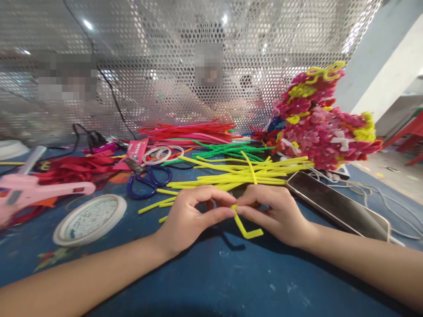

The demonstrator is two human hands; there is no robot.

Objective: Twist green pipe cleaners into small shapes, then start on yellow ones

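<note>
My left hand (191,215) and my right hand (274,211) meet at the middle of the blue table, both pinching one yellow pipe cleaner (244,226). Its free end is bent into an L below my fingers. Just behind my hands lies a loose bundle of yellow pipe cleaners (238,174).
Blue scissors (148,180), a tape roll (89,218) and a pink glue gun (29,189) lie at the left. Red, pink and green pipe cleaners (198,132) lie behind. A pile of pink and yellow pipe-cleaner flowers (317,119) and a phone (337,204) are at the right. A perforated metal screen (198,57) stands behind.
</note>
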